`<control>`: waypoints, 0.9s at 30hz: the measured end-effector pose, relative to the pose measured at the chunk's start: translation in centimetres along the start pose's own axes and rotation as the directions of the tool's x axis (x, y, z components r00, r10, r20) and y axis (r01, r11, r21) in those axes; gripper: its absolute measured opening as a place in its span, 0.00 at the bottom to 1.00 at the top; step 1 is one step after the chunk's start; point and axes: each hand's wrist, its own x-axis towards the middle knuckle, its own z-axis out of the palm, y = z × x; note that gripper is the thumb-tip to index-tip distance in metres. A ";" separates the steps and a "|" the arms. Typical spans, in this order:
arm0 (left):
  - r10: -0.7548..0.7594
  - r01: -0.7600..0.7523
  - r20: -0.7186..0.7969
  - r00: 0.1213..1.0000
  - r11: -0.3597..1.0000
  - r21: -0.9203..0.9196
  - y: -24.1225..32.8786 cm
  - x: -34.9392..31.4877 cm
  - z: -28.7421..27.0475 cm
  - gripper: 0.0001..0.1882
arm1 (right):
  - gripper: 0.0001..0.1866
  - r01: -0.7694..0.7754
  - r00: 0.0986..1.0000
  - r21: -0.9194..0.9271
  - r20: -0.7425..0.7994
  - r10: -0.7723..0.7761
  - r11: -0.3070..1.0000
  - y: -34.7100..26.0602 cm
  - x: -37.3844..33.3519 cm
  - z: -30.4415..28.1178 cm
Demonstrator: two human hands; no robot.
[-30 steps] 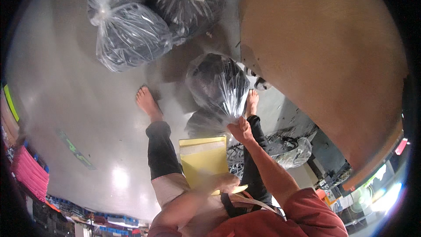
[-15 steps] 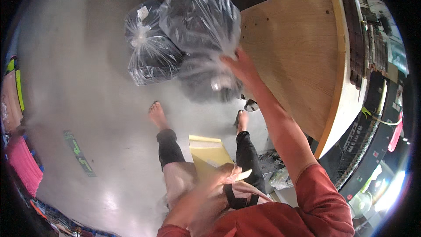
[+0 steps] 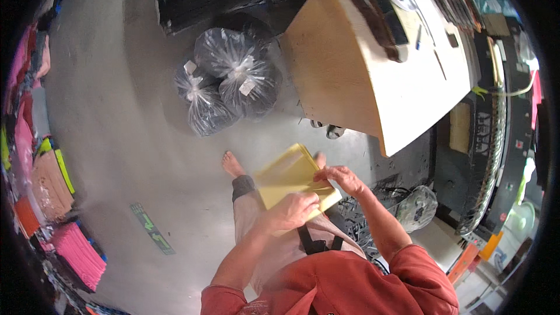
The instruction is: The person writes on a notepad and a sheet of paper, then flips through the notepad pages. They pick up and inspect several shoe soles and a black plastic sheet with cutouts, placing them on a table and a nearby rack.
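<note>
A flat yellow rectangular folder or pad (image 3: 286, 169) lies tilted between my hands, in front of my legs; I cannot tell its exact kind. My left hand (image 3: 294, 210) is closed on its near edge, fingers curled over the top. My right hand (image 3: 344, 179) grips its right side with fingertips on the surface and is partly blurred. Beyond my feet, on the floor, stand clear plastic bags with dark contents: a large one (image 3: 256, 90) gathered at the neck with a white tag, and a smaller tied one (image 3: 213, 111) beside it.
A wooden table (image 3: 326, 64) stands ahead to the right, with a phone-like dark slab (image 3: 388, 14), a blue pen (image 3: 419, 38) and other tools on top. Pink folded cloth (image 3: 79, 254) is stacked at the left. A green arrow strip (image 3: 151, 227) marks the floor.
My right hand has let go of the clear bag and come back to the yellow folder or pad. The bag has settled upright among the others. My view has shifted toward the tabletop.
</note>
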 end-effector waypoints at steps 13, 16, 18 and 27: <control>-0.222 0.227 0.045 0.974 0.957 -0.182 25.7 12.5 2.5 0.06 | 0.25 0.481 0.861 -0.367 0.028 -0.508 0.796 -4.1 -27.1 -12.6; -0.161 0.163 0.045 0.986 0.986 -0.042 29.5 17.3 4.0 0.06 | 0.16 0.483 0.853 -0.251 -0.082 -0.516 0.839 -4.6 -31.8 -16.3; -0.204 0.205 0.049 0.978 0.979 -0.013 30.7 20.7 5.1 0.07 | 0.15 0.511 0.814 -0.214 -0.191 -0.549 0.832 -4.2 -33.7 -18.2; -0.232 0.242 0.110 0.966 0.967 -0.084 29.6 31.3 8.7 0.16 | 0.10 0.447 0.744 -0.035 -0.540 -0.393 0.894 -3.1 -37.2 -22.5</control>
